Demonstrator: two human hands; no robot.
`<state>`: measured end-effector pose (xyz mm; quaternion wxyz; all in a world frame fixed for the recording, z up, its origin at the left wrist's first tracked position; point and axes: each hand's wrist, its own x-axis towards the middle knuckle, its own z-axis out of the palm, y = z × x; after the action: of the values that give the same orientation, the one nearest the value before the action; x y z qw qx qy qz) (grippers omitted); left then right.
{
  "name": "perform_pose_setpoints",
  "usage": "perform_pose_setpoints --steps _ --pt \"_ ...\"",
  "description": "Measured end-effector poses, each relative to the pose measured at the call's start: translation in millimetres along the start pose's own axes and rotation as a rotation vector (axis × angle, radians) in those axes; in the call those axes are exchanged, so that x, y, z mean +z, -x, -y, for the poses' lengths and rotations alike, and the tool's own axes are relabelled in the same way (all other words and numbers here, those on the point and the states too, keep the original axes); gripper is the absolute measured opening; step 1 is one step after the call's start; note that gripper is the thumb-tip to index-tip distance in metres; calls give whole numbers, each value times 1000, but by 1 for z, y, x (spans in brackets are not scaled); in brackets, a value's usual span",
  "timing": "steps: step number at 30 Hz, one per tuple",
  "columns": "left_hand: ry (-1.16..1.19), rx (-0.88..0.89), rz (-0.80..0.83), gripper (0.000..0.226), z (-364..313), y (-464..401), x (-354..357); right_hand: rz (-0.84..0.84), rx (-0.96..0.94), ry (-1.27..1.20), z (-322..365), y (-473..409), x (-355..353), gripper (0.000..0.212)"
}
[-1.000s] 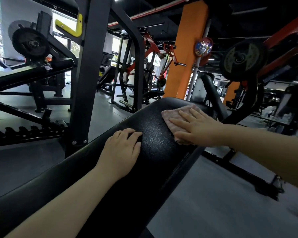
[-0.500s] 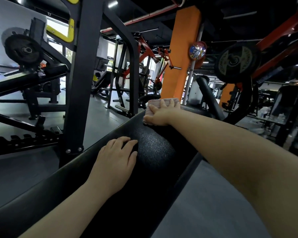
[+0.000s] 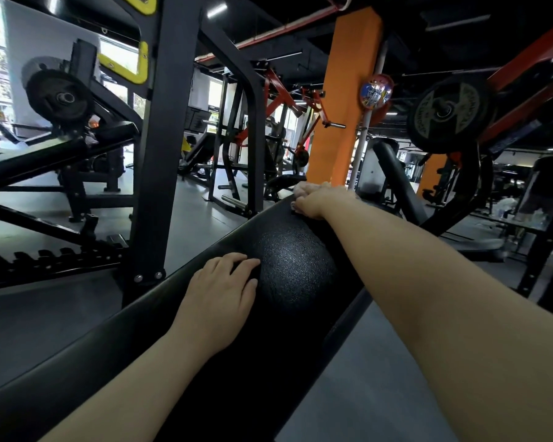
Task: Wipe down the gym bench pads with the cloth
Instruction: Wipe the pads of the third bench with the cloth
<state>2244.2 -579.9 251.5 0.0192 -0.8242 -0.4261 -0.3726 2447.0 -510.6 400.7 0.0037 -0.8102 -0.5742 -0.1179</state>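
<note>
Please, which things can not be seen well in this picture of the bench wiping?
- Cloth: head view, almost all hidden under the right hand; only a small pale edge shows.
- Far end of the bench pad: hidden behind that hand.
- Near end of the pad: cut off by the bottom edge.
- Left hand palm: hidden against the pad.

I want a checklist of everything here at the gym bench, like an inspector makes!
Surface: long black textured bench pad, sloping up away from the camera.
Job's things: pink cloth, only an edge showing under the right hand at the pad's far end.
Clutter: nothing seen on the pad.
Grippers: left hand rests flat on the pad; right hand presses on the cloth.
Cables: nothing seen.
Surroundings: black steel rack upright, orange pillar, black weight plate, grey floor.
</note>
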Motion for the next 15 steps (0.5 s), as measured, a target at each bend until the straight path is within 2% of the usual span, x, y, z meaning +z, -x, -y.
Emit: perform_pose_setpoints --steps 6,8,12,15 --pt "1 7 -11 60 -1 1 -1 -18 85 -21 -40 26 -3 51" --pt "-4 3 -9 58 -2 1 -2 -52 65 -14 -53 37 -3 51" --pt "-6 -9 23 73 -5 1 -6 -98 -24 8 -76 54 7 58" --pt "-8 -3 10 69 -5 1 -4 -125 -75 -5 -87 64 19 60"
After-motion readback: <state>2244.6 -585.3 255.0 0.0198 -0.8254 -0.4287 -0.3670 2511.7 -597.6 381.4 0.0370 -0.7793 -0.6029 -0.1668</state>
